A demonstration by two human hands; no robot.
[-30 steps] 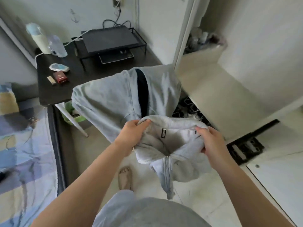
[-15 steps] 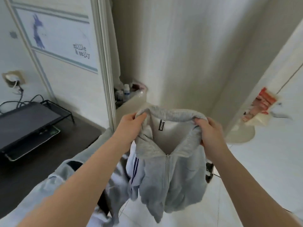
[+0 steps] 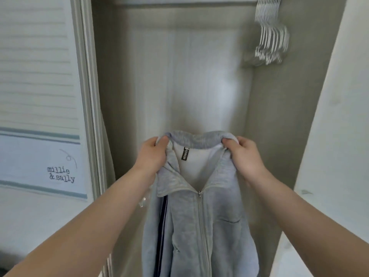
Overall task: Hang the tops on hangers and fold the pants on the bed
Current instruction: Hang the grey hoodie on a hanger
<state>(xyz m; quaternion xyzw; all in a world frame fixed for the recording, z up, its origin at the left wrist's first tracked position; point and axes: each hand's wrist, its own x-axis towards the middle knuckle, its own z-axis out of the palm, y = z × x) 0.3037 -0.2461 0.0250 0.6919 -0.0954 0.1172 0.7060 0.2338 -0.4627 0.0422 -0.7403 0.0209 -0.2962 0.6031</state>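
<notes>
A light grey zip-up jacket (image 3: 201, 222) hangs in front of me, zipped up to just below the collar, with a black label inside the neck. My left hand (image 3: 151, 154) grips the left side of its collar and my right hand (image 3: 242, 154) grips the right side. A dark striped garment edge (image 3: 162, 226) shows behind the jacket's left side. Several white hangers (image 3: 269, 43) hang bunched on the closet rail (image 3: 179, 0) at the upper right, well above my hands.
I face an open closet (image 3: 179, 86) with a pale back panel. Its door frame (image 3: 89, 116) stands at the left, beside a white panel (image 3: 40, 156) printed with small lettering. A white wall or door (image 3: 339, 136) borders the closet on the right.
My view swung up from the desk and floor to the closet interior. Both hands kept their grip on the collar and lifted the jacket, which now hangs straight. The hangers came into view.
</notes>
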